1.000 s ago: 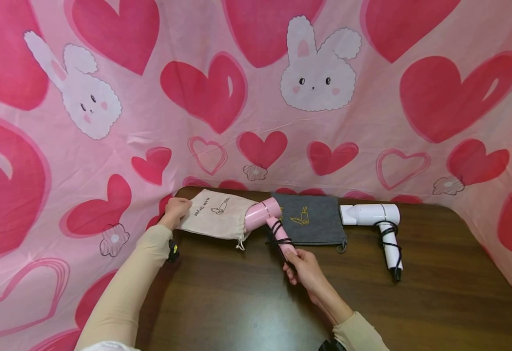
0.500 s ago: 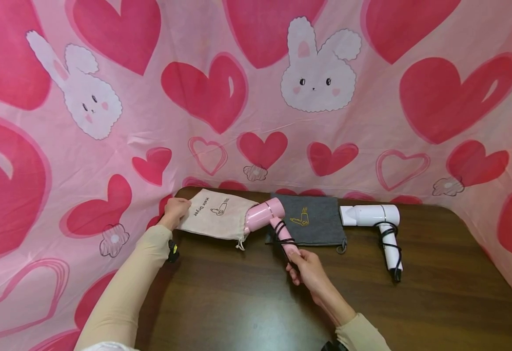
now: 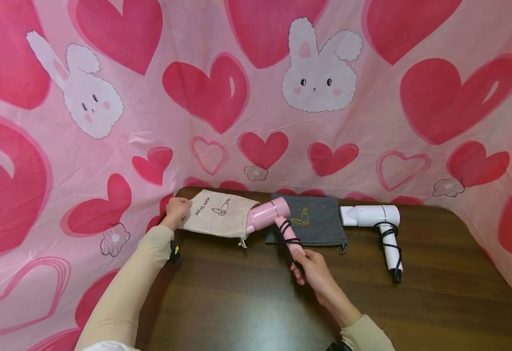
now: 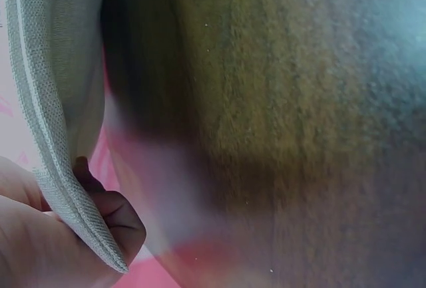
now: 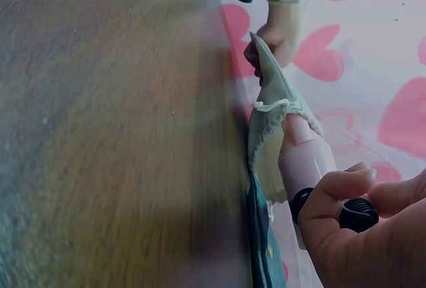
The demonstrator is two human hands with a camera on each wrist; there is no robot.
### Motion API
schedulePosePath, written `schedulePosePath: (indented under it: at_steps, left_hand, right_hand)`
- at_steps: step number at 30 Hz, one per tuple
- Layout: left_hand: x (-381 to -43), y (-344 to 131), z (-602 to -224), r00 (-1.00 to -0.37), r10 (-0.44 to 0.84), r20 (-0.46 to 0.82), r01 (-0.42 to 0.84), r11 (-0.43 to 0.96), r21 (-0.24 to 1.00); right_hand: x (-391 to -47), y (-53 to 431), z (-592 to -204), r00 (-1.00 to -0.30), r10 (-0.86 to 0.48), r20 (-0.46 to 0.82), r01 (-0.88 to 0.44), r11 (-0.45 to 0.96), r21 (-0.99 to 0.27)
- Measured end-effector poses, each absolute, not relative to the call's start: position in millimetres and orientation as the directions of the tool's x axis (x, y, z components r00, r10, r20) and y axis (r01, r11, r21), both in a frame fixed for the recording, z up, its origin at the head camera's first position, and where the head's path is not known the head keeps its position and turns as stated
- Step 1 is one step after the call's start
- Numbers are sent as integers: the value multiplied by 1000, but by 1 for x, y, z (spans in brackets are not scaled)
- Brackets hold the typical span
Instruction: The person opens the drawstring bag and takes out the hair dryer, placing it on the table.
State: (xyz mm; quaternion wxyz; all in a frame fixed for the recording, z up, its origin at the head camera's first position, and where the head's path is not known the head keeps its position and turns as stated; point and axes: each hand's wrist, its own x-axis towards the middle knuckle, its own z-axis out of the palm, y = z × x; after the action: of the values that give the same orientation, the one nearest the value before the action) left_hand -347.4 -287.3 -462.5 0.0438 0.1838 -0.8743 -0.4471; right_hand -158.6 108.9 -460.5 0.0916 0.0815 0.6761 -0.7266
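My left hand (image 3: 178,210) pinches the closed-end corner of a cream drawstring bag (image 3: 216,217) printed "Hair Dryer"; the left wrist view shows the cloth's edge between thumb and curled fingers (image 4: 123,225). By its handle, my right hand (image 3: 316,273) grips a pink hair dryer (image 3: 265,215) with black cord wound round that handle. The dryer's nozzle end sits at the bag's mouth, its tip partly inside in the right wrist view, while the barrel (image 5: 306,165) is outside. The dryer's rear overlaps a dark grey bag (image 3: 319,234) lying beneath.
A white hair dryer (image 3: 372,215), black cord round its handle, lies right of the grey bag with its nozzle close to that bag. Pink heart-printed cloth (image 3: 265,112) walls the back and sides of the dark wooden table (image 3: 238,302).
My right hand has moved slightly right, drawing the pink hair dryer outward so less of its nozzle end is inside the cream bag. My left hand keeps its hold on the corner.
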Motion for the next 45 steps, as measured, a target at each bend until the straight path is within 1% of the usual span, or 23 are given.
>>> schedulePosePath:
  at_steps: [6,13,23,36,45]
  left_hand:
    - [-348,-287,-464,-922,-375,-93,-298,536,790]
    - [-349,-288,-463,-916,-394,-72,-296,544,785]
    - [-349,-287,-463,-903,-424,-68,-303,518,800]
    - [-350,-284,-464,-879,-475,-37,-298,487,821]
    - [-351,-278,-467,-871,-489,-47,-302,459,835]
  right_hand:
    - [-158,111,-464,-970,-11,-242,243,-69,-968]
    - [-155,114,-463,-969,8,-248,247,-77,-966]
    - [-155,119,-462,-968,18,-252,249,-90,-964]
    - [-151,121,-463,-961,16,-275,270,-144,-952]
    - [-148,123,-465,-961,25,-276,268,-172,-948]
